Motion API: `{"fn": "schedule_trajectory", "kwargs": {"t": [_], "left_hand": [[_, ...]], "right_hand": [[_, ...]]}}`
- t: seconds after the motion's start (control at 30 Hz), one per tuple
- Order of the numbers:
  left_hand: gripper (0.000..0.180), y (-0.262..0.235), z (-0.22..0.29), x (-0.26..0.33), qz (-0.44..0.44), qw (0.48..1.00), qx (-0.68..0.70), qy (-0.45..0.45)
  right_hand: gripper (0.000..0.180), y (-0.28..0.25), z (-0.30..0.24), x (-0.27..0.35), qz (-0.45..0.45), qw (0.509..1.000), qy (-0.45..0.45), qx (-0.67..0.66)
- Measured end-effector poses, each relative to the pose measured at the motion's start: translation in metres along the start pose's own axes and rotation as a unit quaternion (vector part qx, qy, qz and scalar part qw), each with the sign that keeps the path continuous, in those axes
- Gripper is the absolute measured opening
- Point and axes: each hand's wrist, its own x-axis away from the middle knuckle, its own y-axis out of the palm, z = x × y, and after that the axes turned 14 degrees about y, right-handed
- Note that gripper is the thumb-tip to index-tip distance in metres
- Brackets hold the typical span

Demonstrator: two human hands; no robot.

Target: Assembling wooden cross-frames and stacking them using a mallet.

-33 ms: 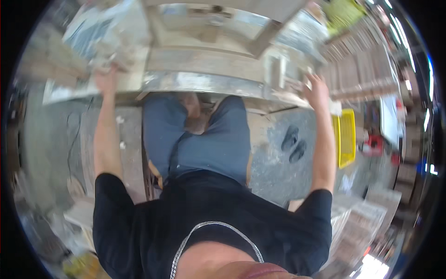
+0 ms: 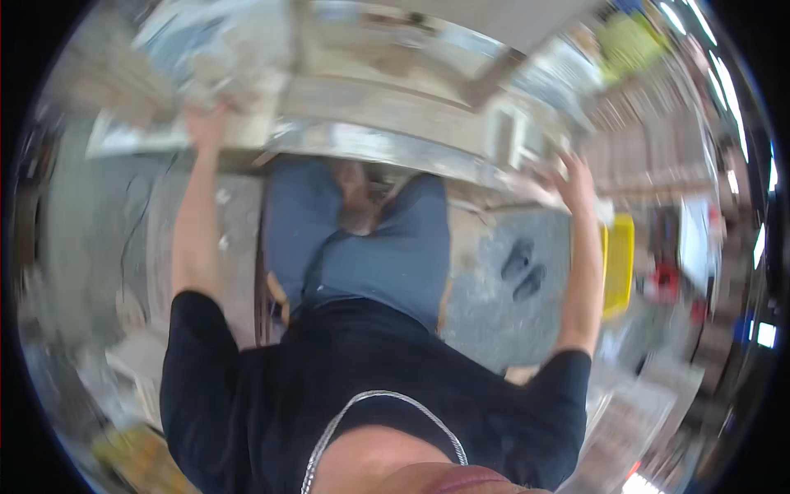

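Observation:
My left hand (image 2: 206, 125) reaches over the left part of the workbench (image 2: 378, 142), beside a blurred heap of small pale pieces (image 2: 218, 76). Motion smears its fingers, so whether it grips any of them cannot be made out. At the bench's right end, my right hand (image 2: 576, 183) has its fingers apart, with nothing visible between them. Close to those fingertips is a small white frame-like piece (image 2: 520, 138). A wooden structure with a raised board (image 2: 378, 103) stands between my hands.
Stacked wooden slats (image 2: 650, 156) rise right of my right hand, with a yellow plastic crate (image 2: 617, 267) below them. A yellow-green bag (image 2: 629, 45) is at the far right. Dark slippers (image 2: 523, 270) lie on the floor. A cable (image 2: 127, 222) trails on the left.
The whole view has shifted and turned slightly, so the bench appears more tilted. My right hand's fingers look a little more spread; my left hand stays by the pale pieces.

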Motion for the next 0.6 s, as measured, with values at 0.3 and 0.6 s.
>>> {"fn": "schedule_trajectory", "kwargs": {"t": [0.3,0.6], "left_hand": [[0.044,-0.148,-0.014,0.121,-0.225,0.941,-0.155,-0.198],[0.029,-0.101,-0.115,0.213,-0.366,0.875,-0.291,-0.13]], "right_hand": [[0.028,0.017,0.085,-0.001,-0.071,0.992,0.096,-0.029],[0.023,-0.057,-0.114,0.085,0.01,0.992,0.016,-0.122]]}}
